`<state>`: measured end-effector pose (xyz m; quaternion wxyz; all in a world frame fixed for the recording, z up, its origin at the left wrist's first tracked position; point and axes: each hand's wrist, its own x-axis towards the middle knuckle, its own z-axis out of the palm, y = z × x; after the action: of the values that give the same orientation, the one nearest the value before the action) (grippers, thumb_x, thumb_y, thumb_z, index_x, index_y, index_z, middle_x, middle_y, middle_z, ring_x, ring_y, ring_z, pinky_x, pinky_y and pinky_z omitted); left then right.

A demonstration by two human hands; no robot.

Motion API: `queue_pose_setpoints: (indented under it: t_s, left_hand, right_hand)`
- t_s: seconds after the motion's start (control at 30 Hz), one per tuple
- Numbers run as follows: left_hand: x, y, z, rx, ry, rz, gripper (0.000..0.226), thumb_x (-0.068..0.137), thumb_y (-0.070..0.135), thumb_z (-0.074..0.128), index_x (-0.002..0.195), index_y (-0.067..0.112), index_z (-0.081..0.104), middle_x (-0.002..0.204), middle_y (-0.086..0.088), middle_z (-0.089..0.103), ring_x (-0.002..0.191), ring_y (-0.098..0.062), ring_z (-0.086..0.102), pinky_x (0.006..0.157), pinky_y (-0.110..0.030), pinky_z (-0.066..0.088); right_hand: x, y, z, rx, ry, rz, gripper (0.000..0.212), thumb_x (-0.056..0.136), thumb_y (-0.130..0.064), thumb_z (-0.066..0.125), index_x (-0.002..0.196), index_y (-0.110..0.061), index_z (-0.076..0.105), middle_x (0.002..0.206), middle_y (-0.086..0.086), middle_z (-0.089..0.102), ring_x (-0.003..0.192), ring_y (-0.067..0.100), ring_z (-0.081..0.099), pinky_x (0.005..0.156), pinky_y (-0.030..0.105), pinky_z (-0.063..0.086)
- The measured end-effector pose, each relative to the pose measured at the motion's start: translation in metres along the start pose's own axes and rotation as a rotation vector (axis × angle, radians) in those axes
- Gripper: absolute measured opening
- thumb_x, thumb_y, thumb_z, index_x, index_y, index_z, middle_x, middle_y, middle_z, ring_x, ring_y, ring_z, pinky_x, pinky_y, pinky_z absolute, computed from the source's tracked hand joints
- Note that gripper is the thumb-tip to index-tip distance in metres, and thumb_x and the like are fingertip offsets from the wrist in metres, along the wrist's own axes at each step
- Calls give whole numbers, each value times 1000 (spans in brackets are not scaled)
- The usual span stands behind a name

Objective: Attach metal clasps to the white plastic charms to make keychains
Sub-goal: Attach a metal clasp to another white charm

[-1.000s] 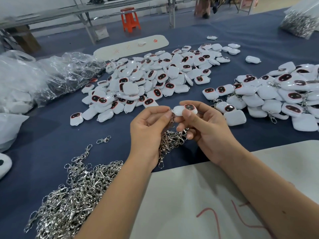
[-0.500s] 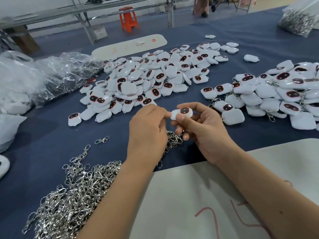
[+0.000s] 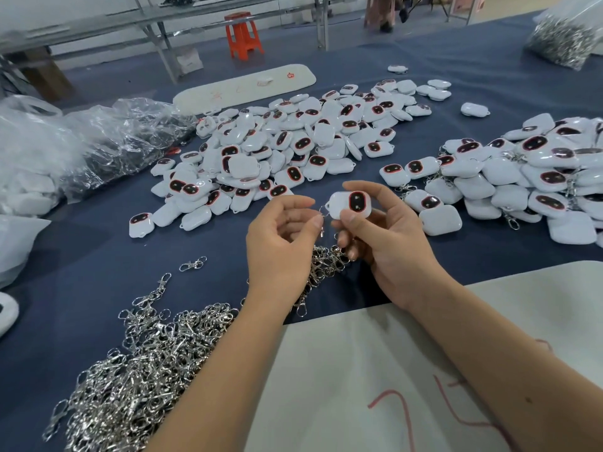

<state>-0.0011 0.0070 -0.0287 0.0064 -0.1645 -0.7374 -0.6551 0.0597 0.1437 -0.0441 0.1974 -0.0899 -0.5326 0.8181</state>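
Near edge, 5 o'clock: pale sheet with red pen marks [image 3: 375, 386], lying on the dark blue table cloth [image 3: 81, 256] under both forearms.
Near left, 7 o'clock: large heap of silver metal clasps [image 3: 140, 363], tangled, trailing up toward the hands; two loose clasps just beyond it.
Left hand [image 3: 280, 243]: centre, fingers curled, thumb and forefinger pinching a small silver clasp ring [image 3: 323, 212]; a bunch of further clasps [image 3: 323, 265] hanging below the palm, whether gripped or only draped cannot be told.
Right hand [image 3: 385, 236]: just beside the left, thumb and fingers closed round a white rounded plastic charm with a dark red-rimmed oval [image 3: 351, 204], face up.
Held charm: its loop end pointing to 9 o'clock, touching the pinched ring; whether the ring is through the loop cannot be told.
Middle, 12 o'clock: spread pile of white charms without clasps [image 3: 293, 148].
Middle right, 2 o'clock: second pile of charms [image 3: 522, 177], clasps showing among them.
Left, 10 o'clock: crumpled clear plastic bags [image 3: 81, 148].
Far, 12 o'clock: long white board [image 3: 244, 88].
Far right, 1 o'clock: clear bag of metal parts [image 3: 561, 40].
Beyond table, 12 o'clock: orange plastic stool [image 3: 243, 35].
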Motion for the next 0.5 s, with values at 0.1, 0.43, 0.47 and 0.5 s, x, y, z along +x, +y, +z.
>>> queue_pose_setpoints:
  t_s: [0.1, 0.43, 0.47, 0.5]
  left_hand:
    - [-2, 1, 1, 19, -26, 28, 21, 90, 3, 74, 103, 20, 71, 89, 3, 75, 78, -10, 69, 71, -14, 52]
    - [-3, -7, 0, 255, -37, 176, 23, 89, 8, 73, 100, 28, 71, 97, 15, 70, 99, -6, 66, 80, -19, 52]
    - [-3, -8, 0, 310, -22, 189, 22, 89, 11, 73, 101, 29, 71, 100, 18, 68, 103, -6, 63, 84, -20, 51]
    - [-2, -9, -2, 393, -3, 206, 21, 89, 14, 73, 102, 30, 70, 102, 21, 65, 108, -6, 59, 89, -20, 48]
  right_hand:
    - [4, 2, 0, -19, 139, -31, 34, 98, 8, 63, 120, -18, 65, 89, 16, 73, 63, 18, 66, 52, 23, 51]
    - [12, -6, -14, -77, 520, -249, 92, 98, 7, 58, 165, -36, 12, 160, 14, 38, 103, 15, 75, 77, 30, 62]
    - [12, -8, -16, -87, 511, -266, 97, 98, 5, 59, 165, -40, 5, 164, 14, 31, 106, 16, 74, 79, 30, 63]
    - [11, -9, -16, -104, 503, -271, 97, 98, 3, 60, 165, -41, 5, 162, 12, 36, 109, 16, 73, 78, 30, 63]
